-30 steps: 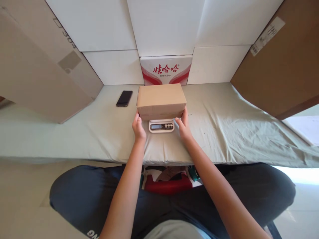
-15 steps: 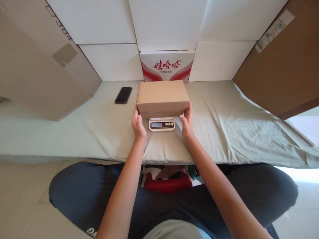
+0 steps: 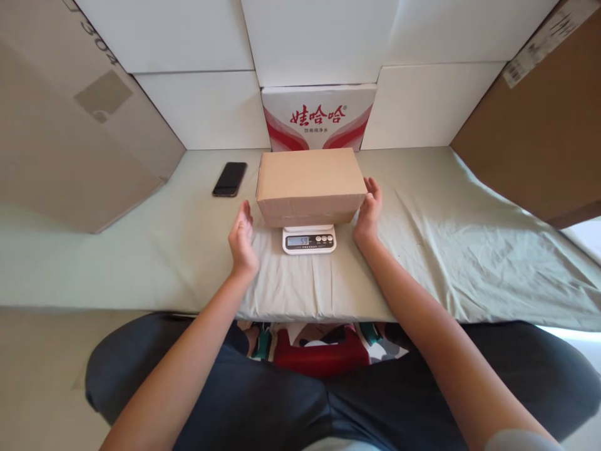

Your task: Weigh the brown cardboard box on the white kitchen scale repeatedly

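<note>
A plain brown cardboard box rests on a small white digital scale, whose display shows digits. My left hand hovers open a little left of the box, palm facing it, not touching. My right hand is open at the box's right end, fingers spread, close to its side; I cannot tell whether it touches. Both arms reach forward over a table covered with pale green cloth.
A black phone lies on the cloth left of the box. A white carton with red lettering stands behind the box against white panels. Large cardboard sheets lean at the left and right.
Both hands have let go of the box and moved outward from its sides, the left one further. The box now sits alone on the scale, and the view has shifted slightly.
</note>
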Demonstrator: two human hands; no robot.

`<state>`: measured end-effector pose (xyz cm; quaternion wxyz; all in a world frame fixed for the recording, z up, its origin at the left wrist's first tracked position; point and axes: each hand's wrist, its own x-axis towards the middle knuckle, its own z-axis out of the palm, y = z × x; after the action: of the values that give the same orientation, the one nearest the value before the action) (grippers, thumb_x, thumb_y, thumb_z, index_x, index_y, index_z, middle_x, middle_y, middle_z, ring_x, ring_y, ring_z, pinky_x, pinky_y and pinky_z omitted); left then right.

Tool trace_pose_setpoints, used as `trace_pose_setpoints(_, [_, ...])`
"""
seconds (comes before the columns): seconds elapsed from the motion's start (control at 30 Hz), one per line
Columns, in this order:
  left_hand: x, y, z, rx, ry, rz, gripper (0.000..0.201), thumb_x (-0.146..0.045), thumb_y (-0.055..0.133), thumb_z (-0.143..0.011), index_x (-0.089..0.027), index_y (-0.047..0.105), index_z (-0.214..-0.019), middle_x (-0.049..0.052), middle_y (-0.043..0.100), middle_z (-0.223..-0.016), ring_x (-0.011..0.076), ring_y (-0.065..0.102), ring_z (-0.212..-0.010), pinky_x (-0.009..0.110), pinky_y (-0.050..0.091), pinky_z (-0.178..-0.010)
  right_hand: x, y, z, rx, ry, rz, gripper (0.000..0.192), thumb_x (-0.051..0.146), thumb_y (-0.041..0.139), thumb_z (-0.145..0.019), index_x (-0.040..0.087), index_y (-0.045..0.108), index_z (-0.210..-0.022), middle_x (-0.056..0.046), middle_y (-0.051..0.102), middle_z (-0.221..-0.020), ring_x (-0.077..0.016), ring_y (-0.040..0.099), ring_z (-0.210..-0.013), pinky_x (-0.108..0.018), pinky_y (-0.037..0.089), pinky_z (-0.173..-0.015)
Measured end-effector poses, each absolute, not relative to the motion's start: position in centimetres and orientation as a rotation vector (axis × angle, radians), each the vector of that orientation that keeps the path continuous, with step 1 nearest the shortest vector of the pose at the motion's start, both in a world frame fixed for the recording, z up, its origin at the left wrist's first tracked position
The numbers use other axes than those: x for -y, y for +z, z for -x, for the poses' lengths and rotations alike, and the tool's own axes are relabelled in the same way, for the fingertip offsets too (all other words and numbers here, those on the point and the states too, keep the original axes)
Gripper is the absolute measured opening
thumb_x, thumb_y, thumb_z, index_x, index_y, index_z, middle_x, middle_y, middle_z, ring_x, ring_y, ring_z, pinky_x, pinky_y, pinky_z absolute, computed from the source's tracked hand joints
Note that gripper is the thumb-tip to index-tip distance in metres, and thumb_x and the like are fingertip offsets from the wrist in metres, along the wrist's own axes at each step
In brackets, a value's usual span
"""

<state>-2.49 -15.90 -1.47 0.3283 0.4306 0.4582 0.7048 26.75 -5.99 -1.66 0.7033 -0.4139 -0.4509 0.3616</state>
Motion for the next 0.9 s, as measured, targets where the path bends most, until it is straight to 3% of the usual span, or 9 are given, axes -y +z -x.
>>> trace_pose_setpoints(0.27, [17.1, -2.3, 0.6, -1.154, 1.83, -1.403, 0.069, -0.064, 0.05, -0.103, -0.031, 0.051, -0.164, 0.003, 0.044, -0.176, 0.0283, 0.033, -0.167, 0.041, 0.028, -0.138, 8.0, -1.9, -26.5, 1.044, 0.86, 0.901, 0.071, 0.068, 0.046, -0.09, 0.032, 0.043, -0.151, -0.007, 0.047, -0.167, -0.0314, 0.044, -0.162, -0.057, 0.035, -0.136])
trace_pose_setpoints(0.57, [17.2, -2.2, 0.8, -1.058, 1.814, -1.492, 0.063, -0.058, 0.051, -0.106, -0.041, 0.046, -0.165, -0.002, 0.038, -0.179, 0.0284, 0.027, -0.169, 0.042, 0.025, -0.139, 10.1, -0.7, -25.4, 1.041, 0.839, 0.922, 0.065, 0.071, 0.044, -0.092, 0.037, 0.045, -0.148, -0.003, 0.046, -0.167, -0.0332, 0.037, -0.166, -0.06, 0.028, -0.14])
trace_pose_setpoints(0.7, [17.3, -2.0, 0.7, -1.079, 1.797, -1.485, 0.067, -0.062, 0.052, -0.104, -0.038, 0.045, -0.166, 0.0, 0.039, -0.179, 0.0295, 0.027, -0.169, 0.042, 0.025, -0.139, 10.5, 0.0, -25.3, 1.06, 0.831, 0.945, 0.071, 0.077, 0.04, -0.092, 0.039, 0.043, -0.151, -0.001, 0.045, -0.168, -0.0341, 0.034, -0.167, -0.062, 0.026, -0.142])
trace_pose_setpoints(0.9, [17.4, -2.1, 0.8, -1.098, 1.785, -1.507, 0.069, -0.063, 0.051, -0.104, -0.036, 0.046, -0.167, 0.002, 0.041, -0.178, 0.0301, 0.03, -0.168, 0.043, 0.027, -0.139, 10.8, -0.1, -25.4, 1.161, 0.75, 0.97, 0.072, 0.077, 0.031, -0.097, 0.039, 0.041, -0.157, -0.002, 0.045, -0.169, -0.0343, 0.039, -0.165, -0.062, 0.035, -0.137])
